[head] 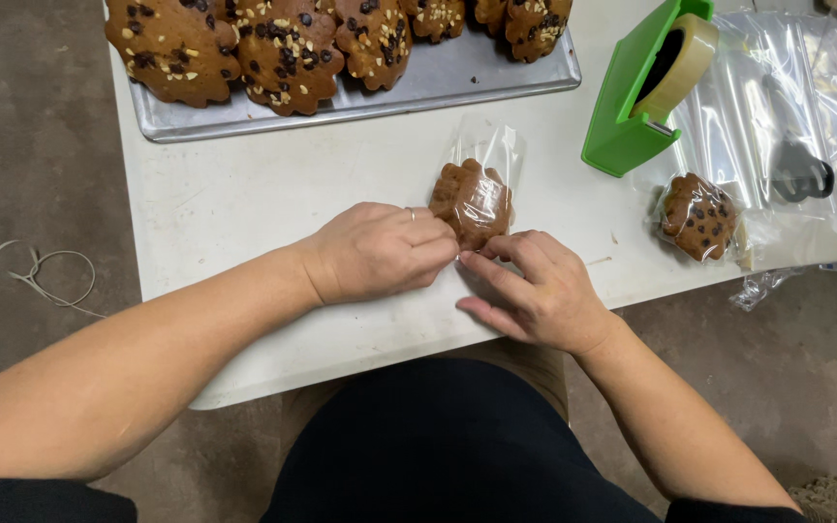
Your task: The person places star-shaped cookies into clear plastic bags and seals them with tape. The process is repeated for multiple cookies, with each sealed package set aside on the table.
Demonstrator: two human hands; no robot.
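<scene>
Pinching the bagged cake [474, 201] near the table's front edge [360, 363], both hands' fingers [438, 242] closed on its wrapper.

The scalloped brown cake in a clear plastic bag [474, 201] is plain brown. The scalloped brown cakes on the grey metal tray [418, 85] are speckled with dark chips and pale nut bits. The bright green plastic tape dispenser [632, 107] carries a yellowish roll. The table [244, 203] is white.

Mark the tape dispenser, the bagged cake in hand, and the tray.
tape dispenser [622, 126], head view, green side wall
bagged cake [474, 201], head view, middle of the wrapped cake
tray [457, 82], head view, bare metal front
</scene>
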